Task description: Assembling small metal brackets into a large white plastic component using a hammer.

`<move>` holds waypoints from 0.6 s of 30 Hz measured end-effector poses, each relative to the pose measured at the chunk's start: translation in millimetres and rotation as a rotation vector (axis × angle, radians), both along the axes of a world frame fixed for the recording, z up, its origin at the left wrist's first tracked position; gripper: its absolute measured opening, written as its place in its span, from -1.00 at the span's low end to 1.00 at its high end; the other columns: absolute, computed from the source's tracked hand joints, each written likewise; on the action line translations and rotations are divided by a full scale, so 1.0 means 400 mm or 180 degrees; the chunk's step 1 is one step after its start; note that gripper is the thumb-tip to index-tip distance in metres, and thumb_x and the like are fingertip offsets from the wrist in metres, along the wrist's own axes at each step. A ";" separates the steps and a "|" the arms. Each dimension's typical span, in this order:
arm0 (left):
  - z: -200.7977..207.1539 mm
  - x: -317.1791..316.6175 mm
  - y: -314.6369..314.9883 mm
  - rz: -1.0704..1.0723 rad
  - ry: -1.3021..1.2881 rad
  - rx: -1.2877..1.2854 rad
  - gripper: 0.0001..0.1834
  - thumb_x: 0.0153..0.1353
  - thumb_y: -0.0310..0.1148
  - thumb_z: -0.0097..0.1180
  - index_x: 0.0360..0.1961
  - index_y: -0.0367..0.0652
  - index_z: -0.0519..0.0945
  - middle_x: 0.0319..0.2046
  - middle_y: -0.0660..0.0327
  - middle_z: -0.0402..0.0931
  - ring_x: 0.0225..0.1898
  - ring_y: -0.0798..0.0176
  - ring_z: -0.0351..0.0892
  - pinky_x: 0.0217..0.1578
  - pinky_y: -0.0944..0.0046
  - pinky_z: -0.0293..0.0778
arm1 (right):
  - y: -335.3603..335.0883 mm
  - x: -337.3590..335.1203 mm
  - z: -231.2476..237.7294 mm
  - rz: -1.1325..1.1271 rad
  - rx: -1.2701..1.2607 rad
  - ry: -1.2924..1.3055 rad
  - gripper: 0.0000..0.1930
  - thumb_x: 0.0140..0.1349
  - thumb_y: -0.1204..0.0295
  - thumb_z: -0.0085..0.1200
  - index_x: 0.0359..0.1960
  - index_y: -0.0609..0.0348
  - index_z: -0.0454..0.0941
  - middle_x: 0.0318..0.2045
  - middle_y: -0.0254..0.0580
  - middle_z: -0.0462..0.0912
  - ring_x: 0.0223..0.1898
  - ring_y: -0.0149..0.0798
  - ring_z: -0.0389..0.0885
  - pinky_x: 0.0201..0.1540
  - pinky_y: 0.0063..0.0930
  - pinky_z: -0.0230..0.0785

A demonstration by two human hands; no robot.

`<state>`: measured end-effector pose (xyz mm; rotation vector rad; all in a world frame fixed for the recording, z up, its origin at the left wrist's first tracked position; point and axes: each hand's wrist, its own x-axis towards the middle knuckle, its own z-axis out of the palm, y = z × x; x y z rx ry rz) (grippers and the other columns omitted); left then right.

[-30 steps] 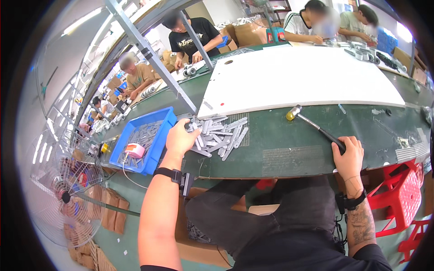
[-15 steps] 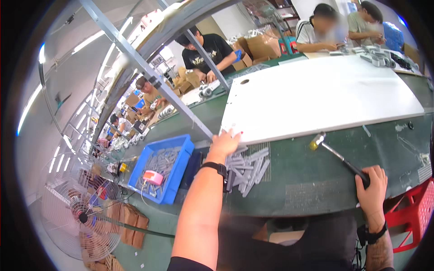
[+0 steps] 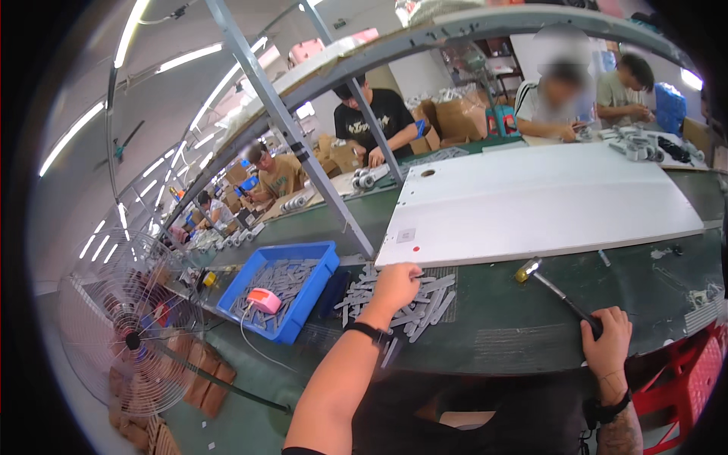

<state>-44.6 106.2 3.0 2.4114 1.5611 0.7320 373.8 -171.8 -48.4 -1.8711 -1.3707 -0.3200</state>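
My left hand (image 3: 396,287) reaches into a loose pile of small grey metal strips (image 3: 425,302) on the green bench, fingers curled over the pieces; a black watch sits on that wrist. My right hand (image 3: 606,335) is closed around the black handle of a small hammer (image 3: 552,287), whose yellow-and-silver head rests on the bench near the front edge of a large white panel (image 3: 546,205). The panel lies flat just beyond the pile.
A blue bin (image 3: 280,289) of grey strips with a pink tape dispenser (image 3: 263,301) stands left of the pile. A slanted metal frame post (image 3: 303,144) rises behind it. A floor fan (image 3: 125,334) stands at lower left. Several people work at benches behind; a red stool (image 3: 694,379) at right.
My left hand has stayed on the strip pile while the view tilted up and left. My right hand keeps its hold on the hammer handle.
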 end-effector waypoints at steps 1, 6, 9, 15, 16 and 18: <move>0.010 -0.007 -0.022 -0.0045 -0.0026 0.0068 -0.72 0.21 -0.44 0.40 -0.04 -0.18 0.87 -0.17 -0.02 0.85 -0.07 -0.07 0.86 0.04 0.07 0.72 | 0.000 0.002 -0.003 0.0006 0.0015 0.0042 -0.79 0.22 0.33 0.43 -0.21 0.09 0.69 -0.16 -0.15 0.64 0.01 0.05 0.60 0.11 -0.07 0.35; -0.018 -0.065 -0.153 0.1216 0.0557 0.0703 -0.22 0.38 0.25 0.31 0.48 0.05 0.60 0.55 -0.12 0.43 0.58 -0.27 0.33 0.52 -0.37 0.22 | 0.004 0.005 -0.016 0.0077 0.0161 0.0094 -0.79 0.18 0.30 0.45 -0.25 0.10 0.73 -0.17 -0.15 0.65 0.00 0.04 0.61 0.11 -0.06 0.37; -0.121 -0.112 -0.199 0.1295 0.0379 0.0259 -0.10 0.38 0.39 0.21 0.61 0.17 0.46 0.62 -0.20 0.28 0.62 -0.39 0.20 0.55 -0.46 0.09 | -0.003 0.006 -0.018 0.0127 0.0210 0.0065 -0.78 0.18 0.29 0.46 -0.24 0.10 0.73 -0.17 -0.16 0.66 0.00 0.04 0.61 0.12 -0.06 0.37; -0.173 -0.069 -0.226 0.1053 -0.0107 0.1203 -0.34 0.34 0.17 0.37 0.36 0.10 0.68 0.39 -0.09 0.58 0.48 -0.29 0.43 0.48 -0.38 0.23 | -0.006 0.014 -0.042 0.0028 0.0152 -0.0002 -0.77 0.15 0.31 0.48 -0.23 0.08 0.72 -0.17 -0.19 0.65 -0.01 0.03 0.61 0.13 -0.06 0.37; -0.174 -0.076 -0.224 0.1095 -0.0151 0.1210 -0.34 0.34 0.17 0.37 0.36 0.10 0.68 0.39 -0.09 0.58 0.48 -0.29 0.43 0.48 -0.38 0.23 | -0.003 0.009 -0.040 0.0005 0.0092 0.0043 -0.77 0.14 0.31 0.48 -0.23 0.07 0.72 -0.18 -0.20 0.65 -0.01 0.02 0.61 0.12 -0.06 0.37; -0.173 -0.094 -0.223 0.1043 -0.0627 0.1343 -0.55 0.34 -0.02 0.40 0.17 0.03 0.77 0.20 0.09 0.73 0.35 -0.16 0.57 0.35 -0.34 0.34 | 0.008 0.010 -0.038 -0.0035 0.0033 0.0104 -0.77 0.14 0.31 0.48 -0.24 0.06 0.73 -0.19 -0.21 0.64 -0.02 0.00 0.61 0.11 -0.06 0.37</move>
